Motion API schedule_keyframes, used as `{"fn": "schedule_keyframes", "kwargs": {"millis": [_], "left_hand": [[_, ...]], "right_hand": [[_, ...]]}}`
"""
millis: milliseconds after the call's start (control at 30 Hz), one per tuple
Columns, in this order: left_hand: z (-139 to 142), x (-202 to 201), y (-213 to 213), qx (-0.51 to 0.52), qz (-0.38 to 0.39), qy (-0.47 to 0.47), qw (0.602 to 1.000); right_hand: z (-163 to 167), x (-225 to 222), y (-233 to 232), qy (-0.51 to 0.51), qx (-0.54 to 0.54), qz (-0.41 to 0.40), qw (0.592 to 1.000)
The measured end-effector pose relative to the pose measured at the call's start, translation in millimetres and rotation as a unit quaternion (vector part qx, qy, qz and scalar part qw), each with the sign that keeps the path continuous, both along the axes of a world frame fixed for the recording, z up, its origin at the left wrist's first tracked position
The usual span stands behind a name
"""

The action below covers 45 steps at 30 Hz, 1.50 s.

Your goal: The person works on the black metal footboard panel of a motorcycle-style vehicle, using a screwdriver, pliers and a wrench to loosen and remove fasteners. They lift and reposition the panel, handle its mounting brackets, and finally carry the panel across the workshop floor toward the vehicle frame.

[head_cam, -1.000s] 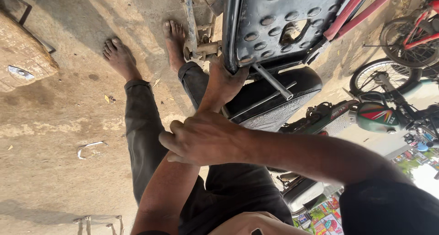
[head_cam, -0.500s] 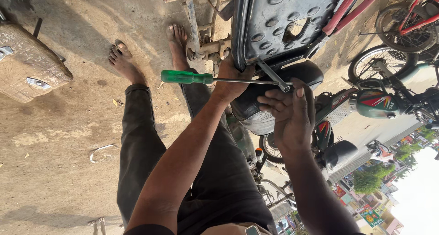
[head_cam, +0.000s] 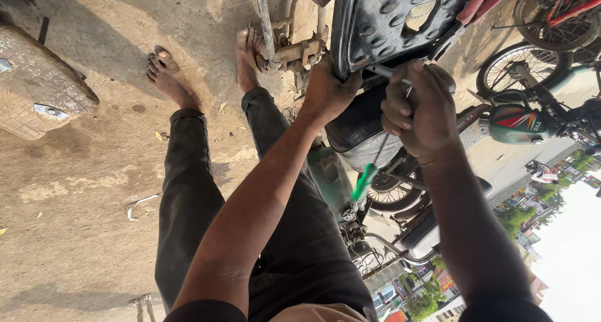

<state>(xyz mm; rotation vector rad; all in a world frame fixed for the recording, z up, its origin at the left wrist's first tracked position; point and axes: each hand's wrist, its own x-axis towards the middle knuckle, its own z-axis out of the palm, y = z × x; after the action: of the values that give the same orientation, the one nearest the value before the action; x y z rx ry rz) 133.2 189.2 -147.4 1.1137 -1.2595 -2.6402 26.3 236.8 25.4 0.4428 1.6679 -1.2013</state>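
Note:
My left hand [head_cam: 328, 91] grips the edge of a dark dimpled metal seat pan [head_cam: 391, 18] that stands tilted in front of me. My right hand [head_cam: 418, 110] is closed around the metal shaft of a screwdriver; its green handle [head_cam: 364, 181] hangs down toward me and its tip points up at the pan's lower edge. Both hands sit close together at the pan's rim. My bare feet [head_cam: 168, 76] and dark trousers [head_cam: 188, 190] show below on the sandy ground.
A rusty metal frame with a bracket [head_cam: 291, 49] stands by my right foot. A padded brown seat cushion [head_cam: 41, 84] lies at the left. Motorcycles [head_cam: 523, 118] and a bicycle wheel [head_cam: 551, 15] crowd the right side. A black seat [head_cam: 360, 131] sits under the pan.
The screwdriver went from lying level in my left hand to hanging handle-down in my right hand. My left hand moved onto the pan's edge. The view shifted slightly.

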Motion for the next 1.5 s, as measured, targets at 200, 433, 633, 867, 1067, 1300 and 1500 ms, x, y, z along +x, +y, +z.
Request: {"fn": "schedule_keyframes", "kwargs": {"millis": [200,433,633,867,1067,1300,1500], "left_hand": [[-6.2,1.3,-4.0,-0.009,-0.037,0.005,0.999],[0.3,0.7,-16.0,-0.009,-0.092,-0.006,0.996],[-5.2,4.4,-16.6,-0.044,-0.100,0.018,0.994],[-1.5,0.9,-9.2,-0.010,-0.066,-0.003,0.998],[1.7,2.3,-9.4,0.019,-0.044,0.007,0.999],[2.6,1.5,-8.7,0.027,-0.042,0.004,0.999],[8.9,1.8,-13.2,0.047,-0.025,0.025,0.998]], "right_hand": [[5.5,-22.7,-31.0,0.322,0.153,0.806,0.473],[23.3,-6.0,-46.9,0.360,0.187,0.884,0.233],[30.9,1.1,-43.8,0.344,0.199,0.862,0.314],[38.4,-15.1,3.1,0.160,0.128,0.297,0.933],[-0.8,3.4,22.6,0.057,0.069,-0.014,0.996],[-12.4,9.7,21.2,0.008,0.057,-0.112,0.992],[-14.1,27.1,10.6,-0.038,-0.035,-0.230,0.972]]}}
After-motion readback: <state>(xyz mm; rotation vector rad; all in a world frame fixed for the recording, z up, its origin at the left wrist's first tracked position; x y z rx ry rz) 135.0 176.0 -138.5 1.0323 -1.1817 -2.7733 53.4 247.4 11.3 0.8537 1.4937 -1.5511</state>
